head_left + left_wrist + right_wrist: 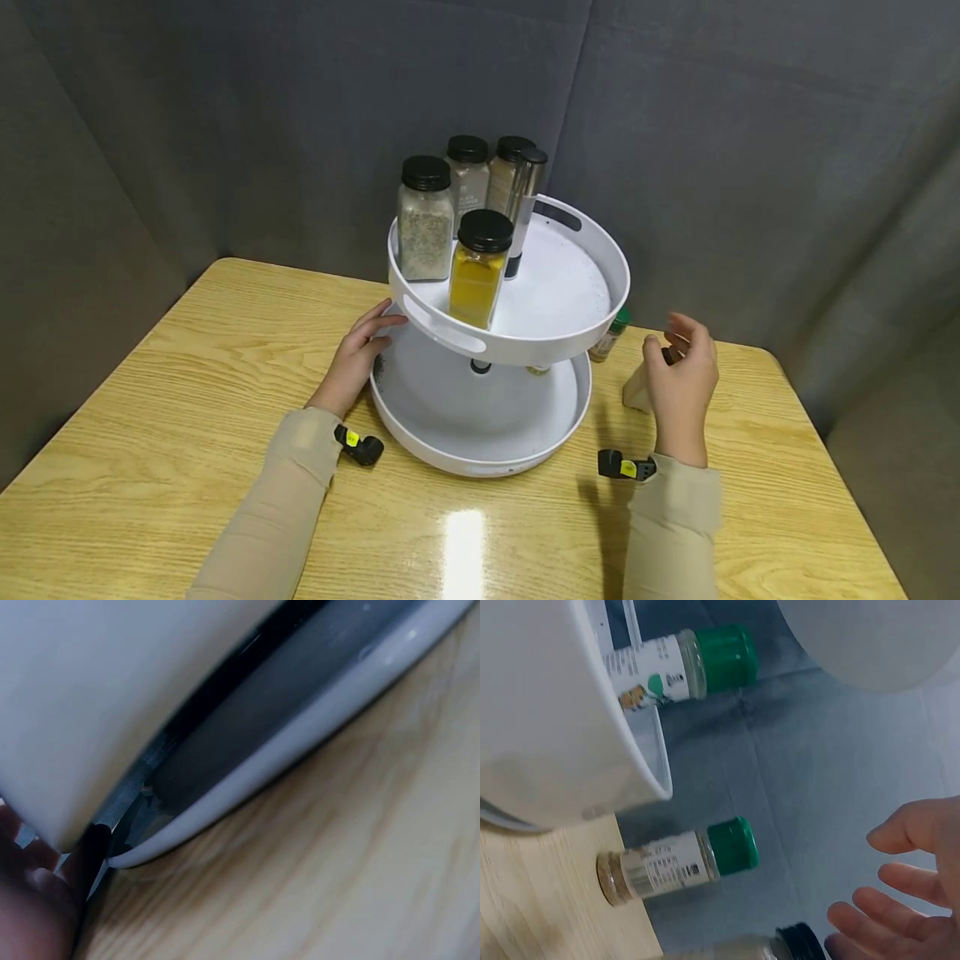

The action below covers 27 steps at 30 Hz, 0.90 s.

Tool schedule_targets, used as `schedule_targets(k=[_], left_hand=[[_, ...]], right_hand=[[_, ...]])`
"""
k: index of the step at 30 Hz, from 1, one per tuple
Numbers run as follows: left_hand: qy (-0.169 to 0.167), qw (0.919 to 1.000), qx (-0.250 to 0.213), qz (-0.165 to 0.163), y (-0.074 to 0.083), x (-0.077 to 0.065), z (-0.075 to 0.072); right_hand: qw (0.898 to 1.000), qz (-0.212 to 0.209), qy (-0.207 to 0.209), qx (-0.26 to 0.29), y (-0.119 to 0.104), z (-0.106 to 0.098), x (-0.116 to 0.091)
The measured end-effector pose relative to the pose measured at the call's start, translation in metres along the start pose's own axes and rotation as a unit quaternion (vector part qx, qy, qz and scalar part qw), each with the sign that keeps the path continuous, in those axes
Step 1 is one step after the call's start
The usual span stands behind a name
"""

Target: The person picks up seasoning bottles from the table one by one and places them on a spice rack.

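A white two-tier round tray stands on the table, its upper tray (pixel 558 312) above its lower tray (pixel 480 425). At the left side, my left hand (pixel 351 358) has its fingers extended by the upper tray's rim; whether they press on it I cannot tell. My right hand (pixel 684 387) is beside a black-capped jar (pixel 636 390) on the table. In the right wrist view, that hand's fingers (pixel 889 911) are spread apart near the jar's cap, holding nothing. Behind stands a green-capped spice bottle (pixel 667 862); another green-capped bottle (pixel 667 671) sits in the lower tray.
On the upper tray stand a yellow spice jar (pixel 477 279), a jar of pale herbs (pixel 425 229), two more black-capped jars and a tall slim grinder (pixel 522 208). A grey curtain (pixel 300 125) hangs behind the wooden table (pixel 187 417).
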<state>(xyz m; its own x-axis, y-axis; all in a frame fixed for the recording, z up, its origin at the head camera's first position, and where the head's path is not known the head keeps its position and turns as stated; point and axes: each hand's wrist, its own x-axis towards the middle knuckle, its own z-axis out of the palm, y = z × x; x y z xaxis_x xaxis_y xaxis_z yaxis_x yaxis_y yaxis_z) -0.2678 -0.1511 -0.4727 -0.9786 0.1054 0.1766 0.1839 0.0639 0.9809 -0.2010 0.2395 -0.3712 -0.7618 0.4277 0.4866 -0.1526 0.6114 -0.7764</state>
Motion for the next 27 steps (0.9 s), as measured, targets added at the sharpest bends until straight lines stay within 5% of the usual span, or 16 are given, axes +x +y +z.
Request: schedule_targets(k=[12, 27], left_hand=[[0.002, 1.0000, 0.002, -0.007, 0.001, -0.001, 0.000], [0.000, 1.0000, 0.005, -0.002, 0.003, -0.001, 0.000]], right_hand=[[0.995, 0.084, -0.050, -0.021, 0.013, -0.014, 0.006], [0.969, 0.159, -0.163, -0.090, 0.027, -0.018, 0.011]])
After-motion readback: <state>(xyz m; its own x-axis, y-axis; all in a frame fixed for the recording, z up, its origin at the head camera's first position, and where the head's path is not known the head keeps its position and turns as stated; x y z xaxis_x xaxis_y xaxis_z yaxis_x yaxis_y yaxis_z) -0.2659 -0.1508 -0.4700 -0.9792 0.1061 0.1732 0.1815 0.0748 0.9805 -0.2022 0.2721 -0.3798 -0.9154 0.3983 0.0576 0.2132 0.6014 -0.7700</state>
